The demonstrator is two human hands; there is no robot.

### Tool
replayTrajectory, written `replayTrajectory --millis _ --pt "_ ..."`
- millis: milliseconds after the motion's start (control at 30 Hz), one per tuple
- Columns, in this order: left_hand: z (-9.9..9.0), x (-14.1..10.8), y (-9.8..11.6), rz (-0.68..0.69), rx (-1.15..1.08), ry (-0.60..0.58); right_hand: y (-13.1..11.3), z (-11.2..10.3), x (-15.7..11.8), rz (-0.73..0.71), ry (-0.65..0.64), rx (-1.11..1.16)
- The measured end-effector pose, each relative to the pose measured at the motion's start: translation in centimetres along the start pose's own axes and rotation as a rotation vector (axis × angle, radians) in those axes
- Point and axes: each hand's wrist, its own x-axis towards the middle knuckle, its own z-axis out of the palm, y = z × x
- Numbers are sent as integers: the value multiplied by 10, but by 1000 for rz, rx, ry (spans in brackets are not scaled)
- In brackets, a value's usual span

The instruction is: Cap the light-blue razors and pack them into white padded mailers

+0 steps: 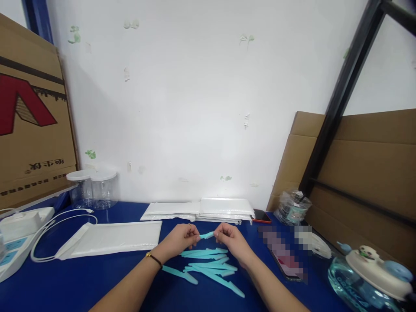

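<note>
Turquoise piece nearly crosswise, left-to-right

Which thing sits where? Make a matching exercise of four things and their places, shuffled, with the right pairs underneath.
Things:
1. Lidded jars
2. Panda figure
3. Bracelet
4. Raised blue-green stick

Places:
A. Around the left wrist
B. Between the left hand and the right hand
C. On top of the round bottle
D. By the wall, at the left

Right pairs: 1-D, 2-C, 3-A, 4-B
</note>
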Motion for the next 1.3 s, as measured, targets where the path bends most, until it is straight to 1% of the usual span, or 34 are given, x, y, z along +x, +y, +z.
replayTrajectory --millis 67,100,167,233,300,367,433,500,567,600,667,733,800,867,933,1067,1133,1167,1200,1233,1300 --pt "-7 1 -5 -22 156 63 9 -12 4 13 38 -9" --pt "-10 1 -8 -29 251 107 14 -18 6 23 61 -57" --pt "-16 2 -12 -43 450 193 23 -29 10 51 99 -221" --pt "-20 2 -17 -54 599 241 29 -37 12 75 117 -378" --pt "-22 3 -20 -55 676 269 31 -41 10 83 132 -446" --pt "-23 3 -22 -45 706 317 30 -43 6 60 130 -488" --pt "-22 2 -21 -28 687 356 27 -43 -1 17 43 -530" --pt "-18 0 -17 -4 613 332 24 -42 -7 -12 -92 -547" --pt "-13 -4 -10 32 513 242 24 -41 -12 -5 -180 -523" --pt "-10 -6 -6 54 472 188 24 -40 -12 3 -190 -504" --pt "-3 -9 3 103 436 88 24 -37 -12 15 -164 -456" --pt "2 -10 10 137 460 34 22 -34 -9 3 -122 -417" --pt "4 -9 13 139 511 47 19 -32 -6 -29 -87 -399" --pt "0 -7 11 117 564 88 18 -32 -4 -63 -59 -415" --pt "-10 -5 5 79 624 136 18 -35 -1 -76 -11 -470" --pt "-36 -8 -8 -43 754 245 23 -45 3 -50 93 -625" --pt "-42 -11 -9 -75 775 311 23 -45 3 -52 123 -684" --pt "-42 -12 -8 -71 755 332 21 -42 2 -64 125 -697" --pt "-40 -13 -7 -58 713 331 20 -38 0 -78 113 -696" --pt "-36 -13 -4 -38 657 300 17 -32 -2 -91 81 -685" --pt "-26 -14 0 11 549 173 13 -19 -6 -106 -21 -665"
